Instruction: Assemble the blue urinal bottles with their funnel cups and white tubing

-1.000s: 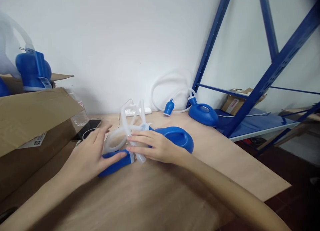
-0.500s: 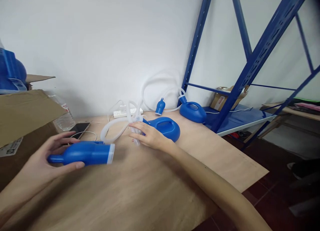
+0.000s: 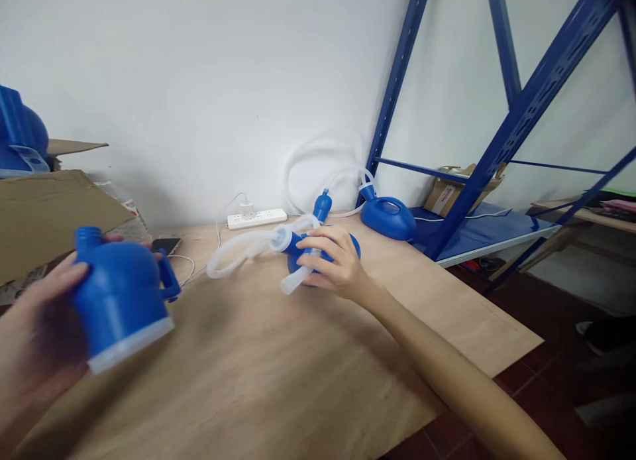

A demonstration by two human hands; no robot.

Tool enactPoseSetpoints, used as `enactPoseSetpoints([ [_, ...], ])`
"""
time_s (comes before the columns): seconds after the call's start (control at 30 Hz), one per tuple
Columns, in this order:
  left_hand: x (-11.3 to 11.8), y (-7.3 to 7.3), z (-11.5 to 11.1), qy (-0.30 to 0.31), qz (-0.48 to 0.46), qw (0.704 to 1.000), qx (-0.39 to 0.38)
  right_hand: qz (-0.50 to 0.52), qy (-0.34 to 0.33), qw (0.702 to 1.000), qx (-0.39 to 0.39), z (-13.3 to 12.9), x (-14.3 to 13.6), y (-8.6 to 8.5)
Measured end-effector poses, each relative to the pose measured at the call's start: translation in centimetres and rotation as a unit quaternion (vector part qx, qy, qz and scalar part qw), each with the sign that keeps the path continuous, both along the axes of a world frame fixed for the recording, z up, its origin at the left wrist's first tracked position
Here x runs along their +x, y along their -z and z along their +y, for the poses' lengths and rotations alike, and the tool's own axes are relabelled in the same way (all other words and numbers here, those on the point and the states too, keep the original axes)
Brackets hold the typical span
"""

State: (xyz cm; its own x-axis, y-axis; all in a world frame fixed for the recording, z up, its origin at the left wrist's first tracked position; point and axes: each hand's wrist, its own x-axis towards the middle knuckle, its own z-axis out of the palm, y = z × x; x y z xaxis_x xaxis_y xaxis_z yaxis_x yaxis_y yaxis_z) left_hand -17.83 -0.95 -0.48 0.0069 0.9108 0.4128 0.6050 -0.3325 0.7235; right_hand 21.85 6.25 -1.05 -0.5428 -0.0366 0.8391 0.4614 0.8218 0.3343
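My left hand (image 3: 47, 341) is wrapped round a blue plastic urinal head (image 3: 122, 294), raised above the table at the left. It has a threaded neck at the top, a small side handle and a whitish rim tilted downward. My right hand (image 3: 338, 258) grips a translucent hose (image 3: 297, 279) close to its free end, fingers bent round it. Behind that hand lies a blue handled bottle (image 3: 355, 246), mostly covered. Its pale cap (image 3: 281, 238) faces left, and the hose loops out from there.
A second blue bottle (image 3: 385, 216) with a hose and a blue head (image 3: 322, 206) stands near the wall. A power strip (image 3: 257, 219), phone (image 3: 166, 246) and cardboard box (image 3: 59, 215) are on the table (image 3: 278, 367). Blue shelving (image 3: 477, 188) borders the right.
The blue head in my left hand has turned from lying sideways to neck up, rim down, and come nearer. My right hand has moved right with the hose, whose end now points down-left.
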Motion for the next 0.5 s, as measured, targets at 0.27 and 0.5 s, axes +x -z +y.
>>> enactPoseSetpoints([
  [0.27,9.2,0.4,-1.6,0.16,0.323,0.888,0.284,-0.15,0.031,0.988,0.015,-0.2,0.5,1.3],
  [0.5,11.5,0.4,0.9,0.075,0.493,0.759,0.419,-0.158,0.072,0.983,-0.057,-0.3,1.0,1.9],
])
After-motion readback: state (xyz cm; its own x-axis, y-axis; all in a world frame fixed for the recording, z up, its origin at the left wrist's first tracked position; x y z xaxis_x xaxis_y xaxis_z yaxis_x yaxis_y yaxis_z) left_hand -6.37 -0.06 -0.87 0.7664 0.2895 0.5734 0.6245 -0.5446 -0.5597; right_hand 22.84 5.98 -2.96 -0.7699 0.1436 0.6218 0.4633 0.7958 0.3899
